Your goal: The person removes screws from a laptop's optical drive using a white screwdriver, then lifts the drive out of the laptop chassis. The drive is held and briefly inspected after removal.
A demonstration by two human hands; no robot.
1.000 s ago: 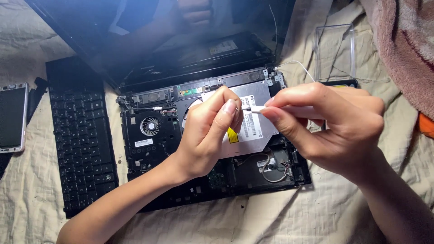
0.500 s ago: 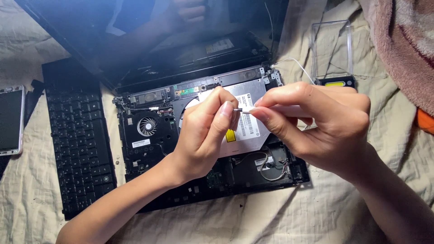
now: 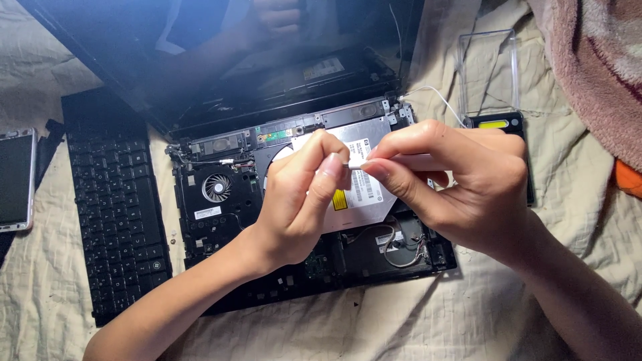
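Note:
My left hand (image 3: 301, 200) and my right hand (image 3: 455, 180) meet above an opened laptop base (image 3: 221, 214). Between their fingertips they pinch a small thin white piece (image 3: 354, 163); its exact kind is too small to tell. Under the hands lies a silver optical drive (image 3: 364, 194) with a white and yellow label, seated in the laptop. A round cooling fan (image 3: 217, 187) shows to the left of my left hand. Loose wires (image 3: 401, 244) lie at the base's lower right. The dark laptop screen (image 3: 221, 60) stands open behind.
A detached black keyboard (image 3: 114, 200) lies left of the laptop on a beige cloth (image 3: 508, 301). A phone (image 3: 15, 179) sits at the far left edge. A clear plastic case (image 3: 488, 73) and a black-and-yellow item (image 3: 498, 124) lie at upper right, beside a pink towel (image 3: 595, 73).
Both hands stay pinched together over the drive, shifting only slightly; the view has moved a little.

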